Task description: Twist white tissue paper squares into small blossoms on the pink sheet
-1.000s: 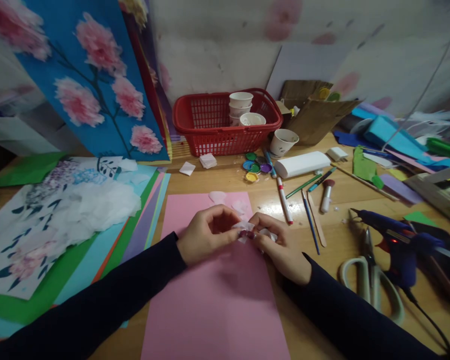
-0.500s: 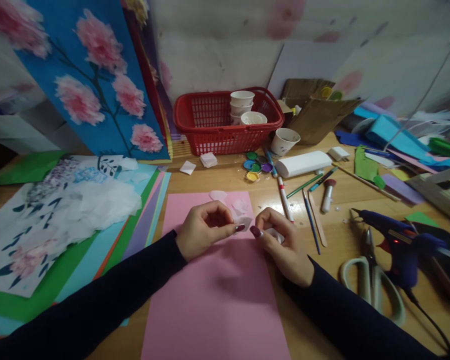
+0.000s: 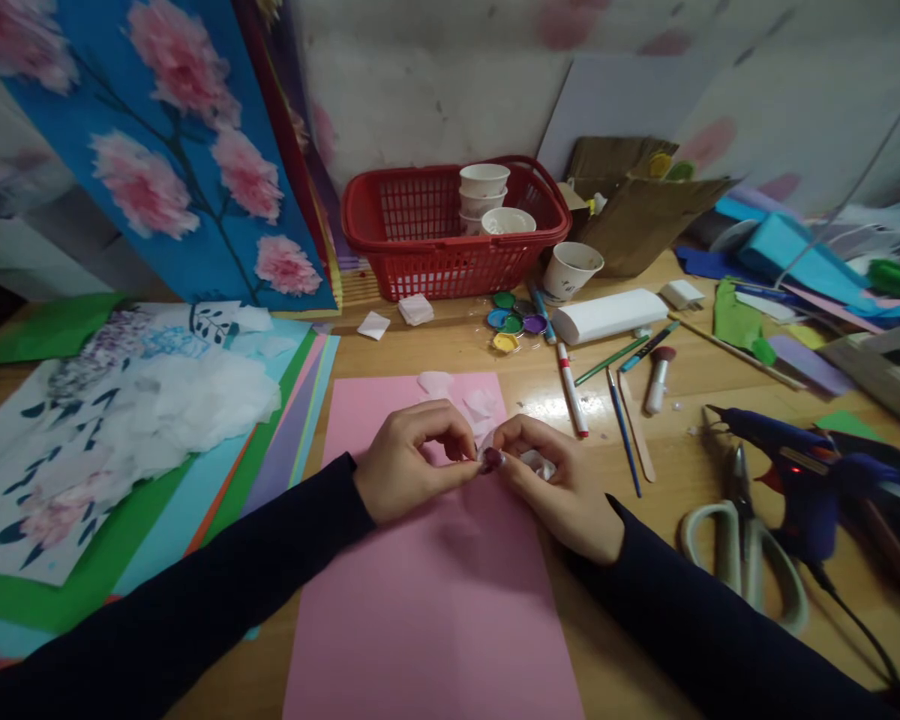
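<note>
Over the pink sheet, my left hand and my right hand meet fingertip to fingertip. Both are closed in a pinch on a small pale paper petal, mostly hidden by the fingers. Just beyond them, two more pale pieces lie on the sheet: a rounded petal and a crinkled petal. White crumpled paper shows behind my right fingers; whether it rests on the table or in the palm I cannot tell.
A hot glue gun and scissors lie at right. Brushes, a marker and paint pots sit beyond the sheet. Behind stands a red basket with paper cups. Coloured sheets and white tissue are at left.
My right fingertips have moved left to meet my left ones and now pinch the petal too. Before, a gap separated the hands and only the left held it. The view has shifted slightly.
</note>
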### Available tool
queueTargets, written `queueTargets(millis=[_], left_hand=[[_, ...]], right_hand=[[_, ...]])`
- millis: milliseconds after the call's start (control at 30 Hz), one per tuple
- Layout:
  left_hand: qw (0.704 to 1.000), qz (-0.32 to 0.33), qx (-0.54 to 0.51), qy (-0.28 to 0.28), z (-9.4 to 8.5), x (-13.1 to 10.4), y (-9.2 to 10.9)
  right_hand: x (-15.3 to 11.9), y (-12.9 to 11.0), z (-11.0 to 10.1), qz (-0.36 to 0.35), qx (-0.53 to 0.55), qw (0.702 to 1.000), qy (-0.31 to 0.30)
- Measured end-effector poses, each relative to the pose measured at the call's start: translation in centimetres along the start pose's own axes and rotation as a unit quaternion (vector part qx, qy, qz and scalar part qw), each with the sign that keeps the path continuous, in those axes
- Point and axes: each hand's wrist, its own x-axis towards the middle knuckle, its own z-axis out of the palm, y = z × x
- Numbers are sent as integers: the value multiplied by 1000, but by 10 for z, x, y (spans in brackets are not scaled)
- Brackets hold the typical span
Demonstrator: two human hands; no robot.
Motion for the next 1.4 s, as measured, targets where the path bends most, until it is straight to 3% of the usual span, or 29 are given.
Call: queueTargets(millis=[300, 533, 800, 1000, 1400], left_hand=[[982, -103, -161, -14, 0, 2, 3], [983, -86, -163, -9, -1, 0, -3], [998, 2, -67, -14, -1, -3, -1], [997, -8, -79, -15, 3, -4, 0], [968, -151, -155, 126, 1, 7, -8]], right_hand=[[1, -2, -1, 23, 46, 998, 26], [3, -2, -1, -5, 38, 998, 49], [4, -1, 2, 43, 4, 995, 91], [6, 2, 2, 23, -2, 995, 96], [5, 5, 2, 42, -13, 997, 71]])
